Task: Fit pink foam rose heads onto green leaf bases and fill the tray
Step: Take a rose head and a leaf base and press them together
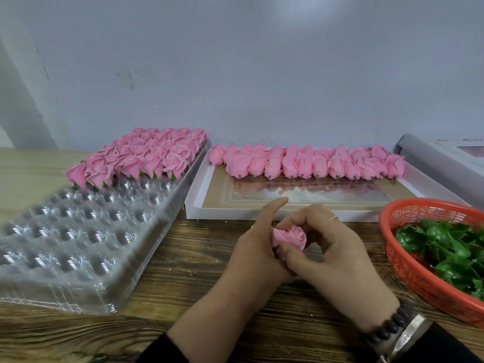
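A pink foam rose head [290, 237] is held between both hands above the wooden table. My left hand [255, 247] grips it from the left and below. My right hand [330, 247] pinches it from the right with thumb and fingers curled over it. Any leaf base under the rose is hidden by the fingers. The clear plastic tray [78, 231] lies at the left, its far rows filled with finished pink roses [141, 155], its near cups bare. Loose rose heads [309, 161] lie in a row in a white cardboard box [193, 203]. Green leaf bases [450, 247] sit in a red basket [408, 260].
The red basket stands at the right edge of the table, close to my right wrist. A grey wall runs behind the table. A white box or lid [445, 158] leans at the far right. Bare wood [183, 260] lies between tray and hands.
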### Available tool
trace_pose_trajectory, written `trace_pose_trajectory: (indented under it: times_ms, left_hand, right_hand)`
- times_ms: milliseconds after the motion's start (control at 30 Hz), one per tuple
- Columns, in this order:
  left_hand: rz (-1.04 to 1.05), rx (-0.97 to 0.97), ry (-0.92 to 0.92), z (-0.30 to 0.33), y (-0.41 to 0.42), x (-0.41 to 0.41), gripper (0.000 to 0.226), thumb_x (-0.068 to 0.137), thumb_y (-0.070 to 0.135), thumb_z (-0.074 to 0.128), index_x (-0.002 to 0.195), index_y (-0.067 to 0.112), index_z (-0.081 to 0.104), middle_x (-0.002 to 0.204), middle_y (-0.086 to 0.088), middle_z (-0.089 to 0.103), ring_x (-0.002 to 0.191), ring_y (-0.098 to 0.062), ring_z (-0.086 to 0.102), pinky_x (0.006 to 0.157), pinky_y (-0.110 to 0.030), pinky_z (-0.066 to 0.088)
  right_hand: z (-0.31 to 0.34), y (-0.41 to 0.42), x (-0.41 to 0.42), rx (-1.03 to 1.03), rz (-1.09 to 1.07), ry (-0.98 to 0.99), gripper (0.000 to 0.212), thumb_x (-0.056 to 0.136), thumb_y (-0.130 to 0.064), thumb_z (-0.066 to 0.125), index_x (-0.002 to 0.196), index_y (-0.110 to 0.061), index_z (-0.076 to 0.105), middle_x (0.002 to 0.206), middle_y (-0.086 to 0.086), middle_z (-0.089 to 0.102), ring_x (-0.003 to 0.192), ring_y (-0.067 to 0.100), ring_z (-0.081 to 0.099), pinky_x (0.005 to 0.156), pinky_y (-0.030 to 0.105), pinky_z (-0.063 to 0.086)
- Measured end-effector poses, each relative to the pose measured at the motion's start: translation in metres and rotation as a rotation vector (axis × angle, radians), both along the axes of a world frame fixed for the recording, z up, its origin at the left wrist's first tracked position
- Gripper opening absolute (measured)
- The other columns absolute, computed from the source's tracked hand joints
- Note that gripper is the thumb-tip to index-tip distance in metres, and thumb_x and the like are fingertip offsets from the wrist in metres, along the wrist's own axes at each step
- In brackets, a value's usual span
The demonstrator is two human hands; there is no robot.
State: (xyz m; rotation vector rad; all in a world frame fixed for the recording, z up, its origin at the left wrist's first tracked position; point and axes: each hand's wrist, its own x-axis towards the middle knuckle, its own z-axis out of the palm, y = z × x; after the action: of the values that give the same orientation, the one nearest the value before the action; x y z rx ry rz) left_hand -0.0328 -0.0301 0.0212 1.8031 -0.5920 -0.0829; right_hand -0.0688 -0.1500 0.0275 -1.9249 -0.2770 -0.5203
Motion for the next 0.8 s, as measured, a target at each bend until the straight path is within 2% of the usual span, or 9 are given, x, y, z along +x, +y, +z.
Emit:
trace_pose_trajectory:
  times_ms: [67,167,233,300,367,500,633,733,800]
  left_hand:
    - [-0.033,0.034,-0.011,0.000,0.000,0.000,0.091,0.068,0.001,0.075,0.128,0.052,0.028,0.111,0.004,0.063,0.103,-0.010,0.061,0.095,-0.026,0.047]
    - [0.020,0.149,-0.132,0.002,0.000,-0.001,0.090,0.070,0.007,0.075,0.122,0.058,0.021,0.120,0.005,0.052,0.112,-0.009,0.050,0.099,-0.026,0.042]
    - [0.141,0.208,-0.277,0.002,-0.001,-0.001,0.077,0.070,0.009,0.074,0.121,0.049,0.032,0.119,0.005,0.045,0.113,-0.013,0.045,0.099,-0.033,0.039]
    - [0.216,0.202,-0.410,0.003,-0.003,-0.003,0.059,0.069,0.009,0.074,0.116,0.031,0.045,0.112,0.006,0.043,0.105,-0.014,0.046,0.093,-0.032,0.040]
    - [0.222,0.213,-0.481,0.005,-0.004,-0.007,0.048,0.070,0.008,0.074,0.108,0.022,0.049,0.105,0.008,0.042,0.096,-0.013,0.047,0.086,-0.028,0.041]
    - [0.176,0.222,-0.529,0.008,-0.007,-0.012,0.037,0.070,0.004,0.071,0.099,0.017,0.052,0.099,0.009,0.045,0.092,-0.011,0.046,0.080,-0.019,0.039]
    - [0.190,0.257,-0.503,0.009,-0.006,-0.012,0.033,0.074,0.004,0.069,0.099,0.017,0.052,0.098,0.011,0.047,0.094,-0.005,0.042,0.079,-0.011,0.034]
    - [0.196,0.262,-0.511,0.011,-0.006,-0.012,0.028,0.077,0.005,0.067,0.098,0.018,0.053,0.097,0.011,0.051,0.093,-0.004,0.042,0.078,-0.012,0.035]
    - [0.203,0.255,-0.518,0.011,-0.005,-0.011,0.027,0.077,0.003,0.066,0.096,0.017,0.055,0.095,0.009,0.054,0.091,-0.007,0.045,0.076,-0.017,0.037]
  right_hand:
    - [-0.001,-0.001,0.000,-0.014,-0.019,0.005,0.027,0.067,0.003,0.070,0.077,-0.022,0.064,0.080,-0.007,0.058,0.077,0.010,0.057,0.067,0.013,0.044]
    - [-0.001,-0.001,0.000,-0.006,-0.066,-0.013,0.029,0.066,0.003,0.068,0.076,-0.024,0.064,0.080,-0.008,0.058,0.078,0.008,0.058,0.067,0.014,0.047]
    - [-0.001,-0.002,0.001,0.008,-0.103,-0.012,0.031,0.066,-0.001,0.068,0.080,-0.028,0.063,0.081,-0.008,0.057,0.078,0.010,0.058,0.068,0.026,0.052]
    - [-0.002,-0.003,0.001,0.025,-0.149,-0.003,0.029,0.066,-0.006,0.068,0.082,-0.030,0.062,0.083,-0.009,0.056,0.077,0.011,0.058,0.066,0.041,0.054]
    - [-0.002,-0.002,0.002,0.040,-0.185,-0.002,0.027,0.066,-0.012,0.067,0.082,-0.033,0.061,0.085,-0.009,0.056,0.076,0.011,0.059,0.064,0.045,0.054]
    - [-0.004,-0.002,0.004,0.033,-0.215,0.001,0.029,0.067,-0.011,0.068,0.085,-0.033,0.059,0.080,-0.008,0.058,0.074,0.008,0.058,0.066,0.031,0.051]
    - [-0.004,-0.001,0.003,0.074,-0.184,0.034,0.023,0.066,-0.019,0.067,0.083,-0.032,0.059,0.077,-0.005,0.061,0.067,0.006,0.057,0.057,0.026,0.051]
    - [-0.004,0.001,0.005,0.089,-0.184,0.043,0.026,0.064,-0.024,0.067,0.085,-0.034,0.056,0.081,-0.006,0.060,0.064,0.003,0.055,0.056,0.017,0.047]
    - [-0.004,0.001,0.006,0.099,-0.174,0.044,0.026,0.063,-0.024,0.067,0.085,-0.034,0.057,0.082,-0.008,0.059,0.064,0.002,0.054,0.057,0.014,0.045]
